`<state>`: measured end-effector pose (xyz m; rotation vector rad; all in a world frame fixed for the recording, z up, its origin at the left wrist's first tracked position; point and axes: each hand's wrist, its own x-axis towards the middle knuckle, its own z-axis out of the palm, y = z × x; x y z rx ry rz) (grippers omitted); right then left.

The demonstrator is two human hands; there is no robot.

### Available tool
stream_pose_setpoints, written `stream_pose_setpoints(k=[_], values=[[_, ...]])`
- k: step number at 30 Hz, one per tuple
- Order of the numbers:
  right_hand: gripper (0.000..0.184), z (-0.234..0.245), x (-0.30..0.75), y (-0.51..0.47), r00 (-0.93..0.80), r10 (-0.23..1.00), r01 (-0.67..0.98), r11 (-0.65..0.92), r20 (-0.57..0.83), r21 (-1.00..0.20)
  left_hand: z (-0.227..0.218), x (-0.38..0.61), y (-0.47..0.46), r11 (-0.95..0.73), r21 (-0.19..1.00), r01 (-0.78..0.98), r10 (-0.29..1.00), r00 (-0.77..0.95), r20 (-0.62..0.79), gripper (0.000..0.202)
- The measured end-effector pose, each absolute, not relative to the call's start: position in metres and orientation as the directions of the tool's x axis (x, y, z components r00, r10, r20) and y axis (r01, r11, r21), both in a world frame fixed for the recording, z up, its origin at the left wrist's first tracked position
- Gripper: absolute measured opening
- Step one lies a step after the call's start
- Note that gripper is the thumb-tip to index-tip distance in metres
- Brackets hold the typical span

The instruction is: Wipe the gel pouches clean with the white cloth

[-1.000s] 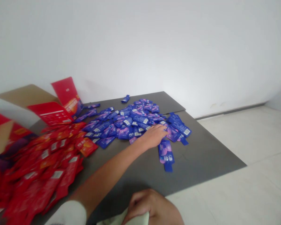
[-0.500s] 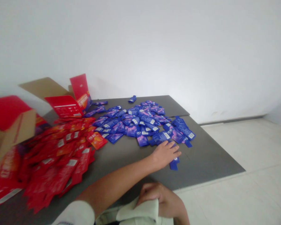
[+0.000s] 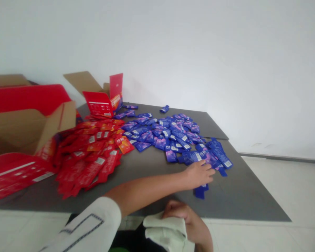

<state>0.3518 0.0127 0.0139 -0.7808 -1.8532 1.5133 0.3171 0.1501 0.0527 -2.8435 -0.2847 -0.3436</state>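
Note:
My left hand (image 3: 198, 173) lies palm down, fingers stretched out, on a blue packet (image 3: 201, 190) near the front of the grey mat (image 3: 241, 196). The packet's end sticks out below my fingers. Just beyond my hand spreads a heap of blue packets (image 3: 170, 134). Left of it lies a heap of red packets (image 3: 90, 154). My right hand (image 3: 185, 218) rests low in the picture, its fingers curled over pale cloth (image 3: 165, 232) at my lap.
An open red and brown cardboard box (image 3: 26, 129) stands at the left. A smaller open red box (image 3: 105, 98) sits at the mat's back. A white wall runs behind. Pale floor tiles (image 3: 291, 189) extend to the right.
My left hand has slid toward me from the blue heap's edge, dragging a blue packet under it. The view has swung to the left, showing more of the boxes.

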Motion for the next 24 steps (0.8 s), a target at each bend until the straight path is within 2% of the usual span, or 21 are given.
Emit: stream_pose_setpoints(k=[8, 13, 15, 19, 21, 22, 24], values=[[0.031, 0.019, 0.353, 0.014, -0.634, 0.769, 0.08, 0.169, 0.081, -0.982, 0.082, 0.305, 0.145, -0.953, -0.232, 0.195, 0.119, 0.945, 0.303, 0.031], [0.03, 0.017, 0.356, 0.014, -0.659, 0.746, 0.077, 0.189, 0.092, -0.979, 0.097, 0.273, 0.142, -0.961, -0.168, 0.218, 0.149, 0.926, 0.347, 0.02], [0.033, 0.014, 0.358, 0.013, -0.665, 0.74, 0.075, 0.195, 0.097, -0.978, 0.11, 0.245, 0.133, -0.964, -0.047, 0.264, 0.225, 0.892, 0.392, 0.019], [0.043, 0.009, 0.36, 0.013, -0.655, 0.753, 0.11, 0.178, 0.064, -0.978, 0.138, 0.17, 0.095, -0.853, 0.311, 0.42, 0.517, 0.763, 0.388, 0.032], [0.042, 0.008, 0.36, 0.012, -0.648, 0.761, 0.135, 0.154, 0.03, -0.979, 0.143, 0.132, 0.075, -0.656, 0.558, 0.508, 0.727, 0.622, 0.29, 0.035], [0.041, 0.008, 0.36, 0.012, -0.648, 0.761, 0.138, 0.141, 0.018, -0.98, 0.14, 0.116, 0.067, -0.545, 0.662, 0.514, 0.791, 0.577, 0.203, 0.036], [0.042, 0.009, 0.36, 0.012, -0.651, 0.758, 0.114, 0.132, 0.026, -0.985, 0.126, 0.09, 0.058, -0.351, 0.779, 0.519, 0.857, 0.514, 0.044, 0.037]])
